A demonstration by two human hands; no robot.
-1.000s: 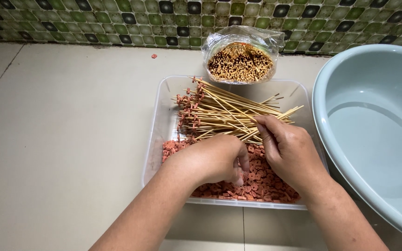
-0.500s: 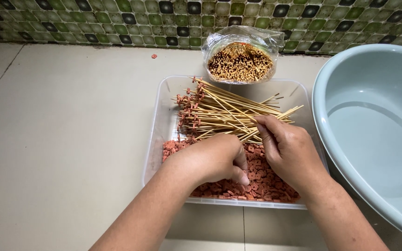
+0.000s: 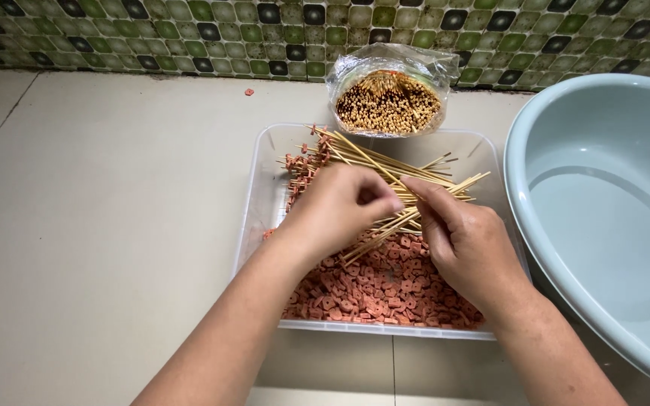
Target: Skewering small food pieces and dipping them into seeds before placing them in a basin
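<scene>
A clear plastic tub [image 3: 259, 197] on the floor holds many small reddish-pink pieces [image 3: 370, 289] and a pile of bamboo skewers [image 3: 374, 162], some threaded with pieces at their left ends. My right hand [image 3: 464, 244] pinches one skewer [image 3: 396, 224] that slants down to the left. My left hand [image 3: 340, 207] hovers over the tub with its fingertips closed at that skewer; whether a piece sits between them is hidden.
A plastic bag of unused skewers [image 3: 389, 94], ends up, stands behind the tub against a green mosaic wall. A large pale blue basin [image 3: 603, 203] sits at the right. One stray reddish piece [image 3: 249, 92] lies on the beige tiled floor.
My left hand has risen from the reddish pieces low in the tub and moved up to the skewer in my right hand. The right hand has stayed nearly in place.
</scene>
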